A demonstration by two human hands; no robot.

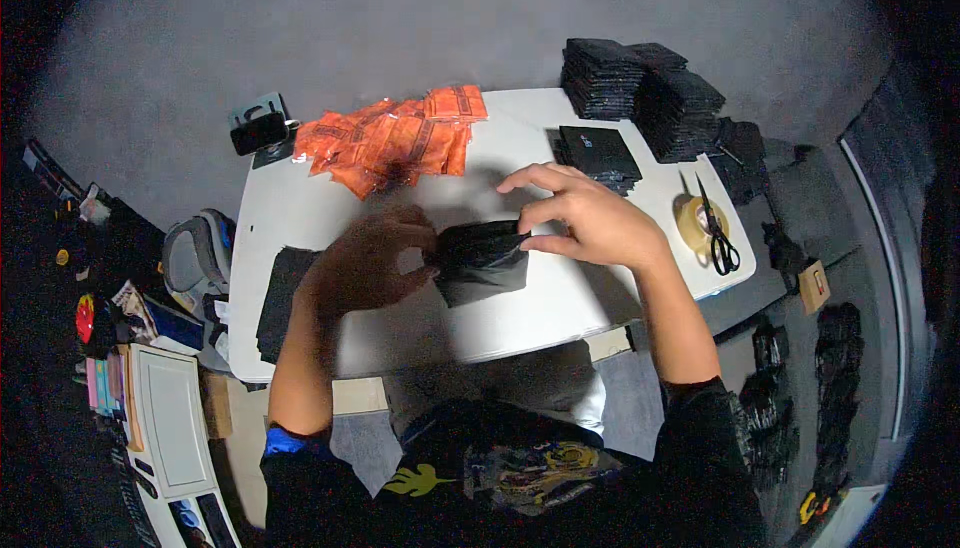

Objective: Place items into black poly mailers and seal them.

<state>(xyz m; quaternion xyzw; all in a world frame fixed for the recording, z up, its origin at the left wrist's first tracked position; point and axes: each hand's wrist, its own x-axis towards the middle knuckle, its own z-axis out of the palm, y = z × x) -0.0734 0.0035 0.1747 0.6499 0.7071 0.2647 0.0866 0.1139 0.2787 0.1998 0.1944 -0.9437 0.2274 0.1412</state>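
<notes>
A small black bag (485, 273), soft and creased, is held between my hands over the middle of the white table (400, 333). My left hand (370, 256), in shadow, pinches its left side. On the right, my right hand (590, 216) grips the top right corner between thumb and finger, the other fingers curled above. The top edge of the bag looks parted a little; what it contains, if anything, is hidden. Beside my left forearm lies a stack of flat black pieces (283, 303), partly covered by the arm.
Orange packets (400, 138) lie heaped at the far left. Black packages stand in tall stacks (680, 113) at the far right, behind a shorter black stack (600, 153). Black scissors (718, 238) rest on a tape roll (695, 226) near the right edge. A phone (258, 134) stands far left.
</notes>
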